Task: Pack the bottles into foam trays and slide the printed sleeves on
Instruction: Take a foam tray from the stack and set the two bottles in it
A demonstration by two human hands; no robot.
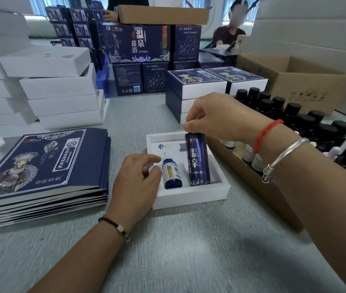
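A white foam tray (191, 198) lies on the grey table in front of me. A small blue dropper bottle (171, 173) lies in its left slot. In the right slot is a tall dark blue bottle (197, 159) with white characters. My right hand (216, 117) pinches the top of the tall bottle. My left hand (137, 178) rests on the tray's left edge, fingers loosely curled beside the small bottle, holding nothing. A stack of flat printed blue sleeves (40, 166) sits at the left.
White boxes (60, 89) are piled at the back left. Sleeved packs (195, 89) stand behind the tray. A cardboard tray of dark-capped bottles (294, 119) runs along the right, with an open carton (307, 85) behind. A person sits at the far right.
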